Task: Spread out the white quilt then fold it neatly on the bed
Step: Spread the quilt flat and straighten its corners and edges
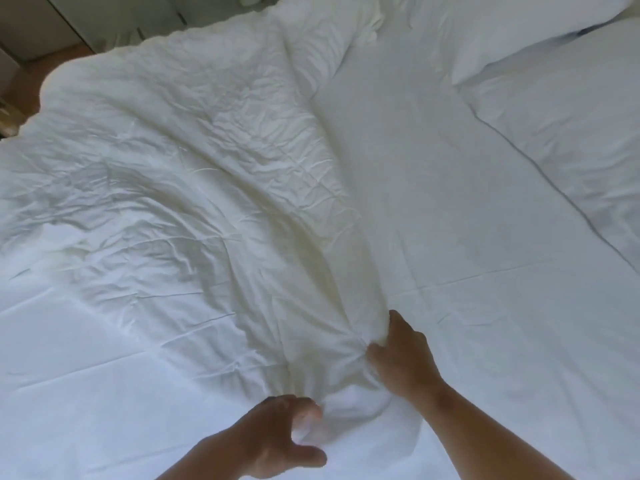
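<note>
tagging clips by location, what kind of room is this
Most likely a bedroom: a bed with a white sheet, a crumpled white quilt spread over it, and pillows at its head.

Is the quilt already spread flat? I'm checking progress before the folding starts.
Not yet. The quilt lies rumpled across the bed's left side, its near corner bunched where the right hand grips it and the left hand reaches.

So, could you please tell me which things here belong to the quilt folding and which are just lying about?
Part of the job: white quilt, bed, left hand, right hand.
Just there: pillows, floor.
</note>
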A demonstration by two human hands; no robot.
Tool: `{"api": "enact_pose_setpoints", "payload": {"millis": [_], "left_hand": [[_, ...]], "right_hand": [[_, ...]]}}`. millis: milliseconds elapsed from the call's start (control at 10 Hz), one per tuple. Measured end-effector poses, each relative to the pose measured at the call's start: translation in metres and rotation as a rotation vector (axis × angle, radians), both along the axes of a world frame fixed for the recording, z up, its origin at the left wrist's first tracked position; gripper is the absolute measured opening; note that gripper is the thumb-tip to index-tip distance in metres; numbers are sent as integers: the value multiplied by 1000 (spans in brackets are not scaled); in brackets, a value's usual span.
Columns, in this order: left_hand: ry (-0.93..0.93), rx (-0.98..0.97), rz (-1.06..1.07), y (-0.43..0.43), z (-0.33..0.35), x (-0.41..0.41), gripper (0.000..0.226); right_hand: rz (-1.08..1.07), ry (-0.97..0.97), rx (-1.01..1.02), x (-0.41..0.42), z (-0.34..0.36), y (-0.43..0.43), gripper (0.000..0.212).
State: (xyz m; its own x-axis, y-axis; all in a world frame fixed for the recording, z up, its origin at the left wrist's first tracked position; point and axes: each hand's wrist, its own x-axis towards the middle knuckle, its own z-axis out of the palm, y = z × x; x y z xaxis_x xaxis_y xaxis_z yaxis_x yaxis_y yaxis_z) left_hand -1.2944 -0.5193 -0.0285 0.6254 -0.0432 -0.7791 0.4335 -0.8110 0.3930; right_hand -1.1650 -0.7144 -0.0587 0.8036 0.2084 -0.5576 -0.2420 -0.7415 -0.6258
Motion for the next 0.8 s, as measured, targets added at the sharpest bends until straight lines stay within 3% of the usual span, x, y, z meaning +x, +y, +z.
{"api": "enact_pose_setpoints", "payload": {"millis": [100,200,300,400,500,600,700,800], "left_hand": [[-289,-24,227,-23,24,40,30],[-571,30,369,-46,46,78,23],[-523,52,526,-54,52,106,56],[-363,181,590,-40,34,116,77],[-382,372,515,7,11,104,52],[-366,476,495,71,-2,86,48],[-320,583,479,115,-5,69,75],[-488,806,-68,125,-12,55,85]], "right_hand": [[118,-205,-93,-10,48,-29,40],[298,-372,-269,-40,64,-28,73],[233,-442,-262,-84,53,5,71],[184,-449,-40,-109,29,41,100],[418,-61,36,-102,51,66,114],[483,2,158,-86,24,66,79],[229,19,215,-58,2,82,81],[220,13,75,-28,-29,101,69]]}}
